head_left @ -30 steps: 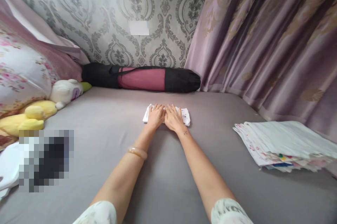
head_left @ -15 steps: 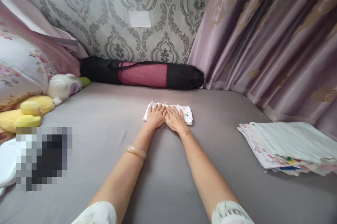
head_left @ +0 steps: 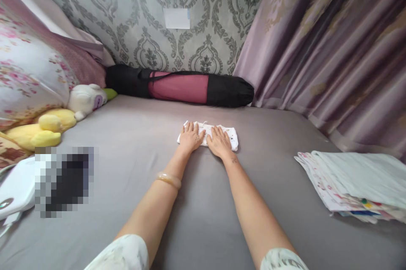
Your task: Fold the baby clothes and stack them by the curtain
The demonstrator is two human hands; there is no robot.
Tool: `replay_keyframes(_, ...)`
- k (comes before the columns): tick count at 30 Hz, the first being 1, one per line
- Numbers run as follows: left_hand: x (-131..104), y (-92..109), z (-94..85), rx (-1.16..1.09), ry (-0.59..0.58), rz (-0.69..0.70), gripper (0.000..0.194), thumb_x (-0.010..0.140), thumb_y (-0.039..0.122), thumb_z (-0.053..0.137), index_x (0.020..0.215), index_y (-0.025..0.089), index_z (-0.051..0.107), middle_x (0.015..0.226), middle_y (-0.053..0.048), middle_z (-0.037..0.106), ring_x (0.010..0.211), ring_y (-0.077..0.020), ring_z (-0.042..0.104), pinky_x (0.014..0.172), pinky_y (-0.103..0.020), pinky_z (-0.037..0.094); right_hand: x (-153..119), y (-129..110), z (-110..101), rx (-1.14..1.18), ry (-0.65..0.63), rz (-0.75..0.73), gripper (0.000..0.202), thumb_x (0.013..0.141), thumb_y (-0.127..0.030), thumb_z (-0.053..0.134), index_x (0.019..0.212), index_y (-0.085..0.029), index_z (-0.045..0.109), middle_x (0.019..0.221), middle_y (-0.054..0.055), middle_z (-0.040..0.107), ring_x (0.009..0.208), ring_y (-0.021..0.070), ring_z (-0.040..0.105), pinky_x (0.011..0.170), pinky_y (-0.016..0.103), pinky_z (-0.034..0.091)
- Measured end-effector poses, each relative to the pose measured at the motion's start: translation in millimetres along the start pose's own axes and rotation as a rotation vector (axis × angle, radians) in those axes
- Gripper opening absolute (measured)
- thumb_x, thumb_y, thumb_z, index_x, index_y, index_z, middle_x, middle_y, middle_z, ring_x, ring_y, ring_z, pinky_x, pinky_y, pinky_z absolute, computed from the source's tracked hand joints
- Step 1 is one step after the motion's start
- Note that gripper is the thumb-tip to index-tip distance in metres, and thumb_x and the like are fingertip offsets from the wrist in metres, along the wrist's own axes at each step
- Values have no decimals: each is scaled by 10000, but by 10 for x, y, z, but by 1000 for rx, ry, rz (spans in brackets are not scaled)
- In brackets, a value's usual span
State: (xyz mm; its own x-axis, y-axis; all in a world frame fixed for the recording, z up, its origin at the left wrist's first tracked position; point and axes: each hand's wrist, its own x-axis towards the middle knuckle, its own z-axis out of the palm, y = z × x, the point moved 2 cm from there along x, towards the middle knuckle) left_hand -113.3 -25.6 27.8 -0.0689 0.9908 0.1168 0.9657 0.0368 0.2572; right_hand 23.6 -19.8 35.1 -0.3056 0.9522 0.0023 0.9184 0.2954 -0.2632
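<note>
White printed cloth [head_left: 207, 136], folded small, is lying on the grey sheet [head_left: 127, 143] mid-bed, and both palms are pressing it flat. Left hand [head_left: 191, 138] and right hand [head_left: 219, 143] are resting open, fingers spread, gripping nothing. Best, I'd judge, is pressing evenly outward from the middle so the folds are lying crisp and square.

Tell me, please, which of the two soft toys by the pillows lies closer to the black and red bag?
The white soft toy; the yellow soft toy lies farther from the bag, nearer the camera.
</note>
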Motion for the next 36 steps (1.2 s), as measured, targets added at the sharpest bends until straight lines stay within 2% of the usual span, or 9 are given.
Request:
replay_keyframes(6, 26, -171, -10, -30, -19, -76, 616, 966, 472, 268, 1461, 122, 377, 1562, -163, 287, 1457, -323, 206, 1161, -520, 169, 1, 78, 9, -30, 15, 39, 603, 991, -390, 237, 1506, -83, 292, 1590, 102, 220, 1471, 215, 141, 1182, 394, 69)
replay_keyframes(10, 41, -271, 8, -52, -40, -74, 620, 959, 487, 272, 1473, 155, 367, 1575, -131, 269, 1461, -324, 193, 1164, -509, 176, -44, 141, -33, -65, 34, 105, 604, 996, -398, 236, 1503, -74, 296, 1583, 128, 238, 1464, 232, 164, 1178, 407, 71)
replay_keyframes(13, 47, -326, 11, -62, -39, -73, 654, 955, 496, 274, 1486, 120, 339, 1586, -140, 230, 1469, -318, 167, 1172, -477, 182, -85, 213, -79, -74, 52, 149, 628, 1002, -442, 211, 1492, -65, 319, 1568, 143, 273, 1459, 256, 170, 1177, 448, 49)
replay_keyframes(18, 44, -375, -22, -57, -74, -120, 671, 956, 478, 260, 1506, 96, 294, 1590, -136, 213, 1471, -312, 157, 1179, -471, 173, -114, 346, -94, -81, 59, 201, 638, 1004, -434, 210, 1491, -34, 305, 1579, 150, 235, 1465, 261, 144, 1178, 459, 60)
replay_keyframes(26, 31, -353, -71, -46, -106, -136, 672, 957, 479, 245, 1508, 97, 290, 1584, -139, 226, 1467, -310, 177, 1172, -525, 172, -125, 365, -93, -51, 52, 198, 635, 1005, -422, 215, 1495, -24, 292, 1580, 149, 231, 1466, 260, 143, 1177, 440, 96)
replay_keyframes(29, 28, -284, -138, 11, 6, -84, 647, 963, 457, 255, 1479, 78, 350, 1574, -159, 247, 1468, -324, 168, 1167, -556, 152, -118, 320, -150, -43, 90, 173, 625, 1007, -417, 213, 1487, -30, 316, 1574, 154, 248, 1465, 264, 151, 1179, 451, 63)
replay_keyframes(31, 21, -200, -175, 61, 129, 12, 614, 973, 431, 243, 1458, 86, 391, 1565, -154, 276, 1469, -303, 178, 1181, -535, 114, -104, 278, -183, -43, 153, 126, 619, 1009, -411, 203, 1490, -38, 314, 1577, 147, 242, 1468, 254, 142, 1182, 438, 35)
replay_keyframes(33, 11, -120, -168, 91, 179, 104, 597, 984, 417, 223, 1451, 92, 405, 1552, -145, 313, 1463, -279, 207, 1193, -496, 95, -90, 251, -184, -40, 199, 82, 618, 1009, -409, 196, 1495, -41, 305, 1582, 138, 233, 1470, 242, 137, 1184, 410, 41)
replay_keyframes(36, 1, -71, -87, 95, 70, 125, 600, 990, 427, 226, 1454, 87, 396, 1527, -151, 365, 1447, -291, 250, 1183, -488, 144, -73, 268, -119, -41, 168, 96, 635, 1006, -425, 204, 1485, -23, 320, 1568, 155, 265, 1461, 249, 178, 1177, 384, 99)
